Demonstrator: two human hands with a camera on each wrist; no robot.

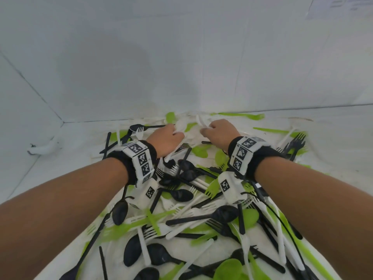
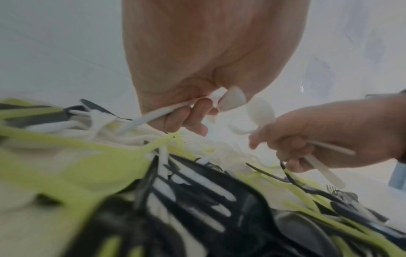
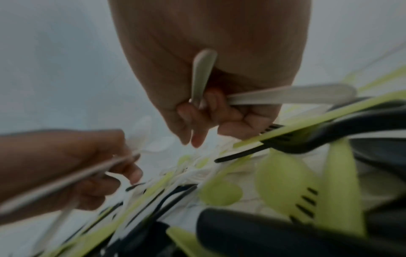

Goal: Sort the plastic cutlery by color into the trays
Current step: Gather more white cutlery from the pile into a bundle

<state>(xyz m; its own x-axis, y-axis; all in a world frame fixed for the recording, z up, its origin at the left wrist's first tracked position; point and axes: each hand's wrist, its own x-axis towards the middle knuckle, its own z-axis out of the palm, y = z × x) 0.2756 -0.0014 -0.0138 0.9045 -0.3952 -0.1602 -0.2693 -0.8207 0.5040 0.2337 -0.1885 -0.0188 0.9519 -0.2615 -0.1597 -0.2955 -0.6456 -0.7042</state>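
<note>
My left hand (image 1: 166, 138) and right hand (image 1: 220, 131) clutch white plastic cutlery (image 3: 290, 96); the mixed black, green and white pile (image 1: 201, 215) remains mostly unsorted.

Plain white walls (image 1: 181, 57) (paper sheet (image 1: 341, 7) top right)

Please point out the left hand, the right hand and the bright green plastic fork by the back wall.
left hand (image 1: 164, 141), head view, back of hand.
right hand (image 1: 221, 131), head view, back of hand.
bright green plastic fork (image 1: 242, 115), head view, handle.
</note>
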